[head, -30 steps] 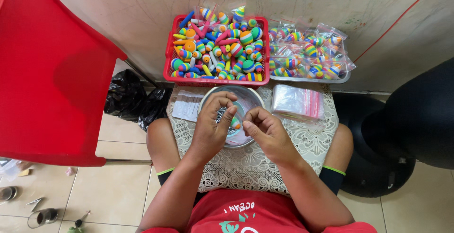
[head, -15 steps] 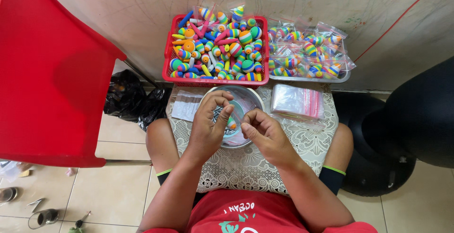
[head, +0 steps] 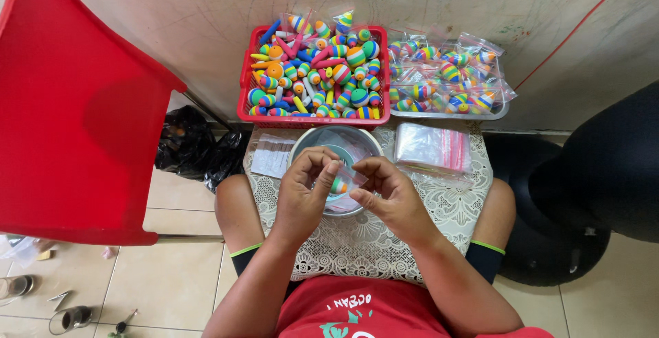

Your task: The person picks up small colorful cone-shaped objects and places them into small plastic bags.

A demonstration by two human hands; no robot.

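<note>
while a striped float (head: 338,186) inside a small clear bag (head: 348,177) is held over the metal bowl (head: 307,147), the bag is pinched from both sides by the left hand (head: 305,194) and right hand (head: 388,190); a red basket (head: 246,98) of floats is seen beyond.

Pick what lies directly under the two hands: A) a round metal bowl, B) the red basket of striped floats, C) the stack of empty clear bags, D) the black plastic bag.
A: the left hand and right hand meet over the metal bowl, pinching a small striped float between them.
</note>
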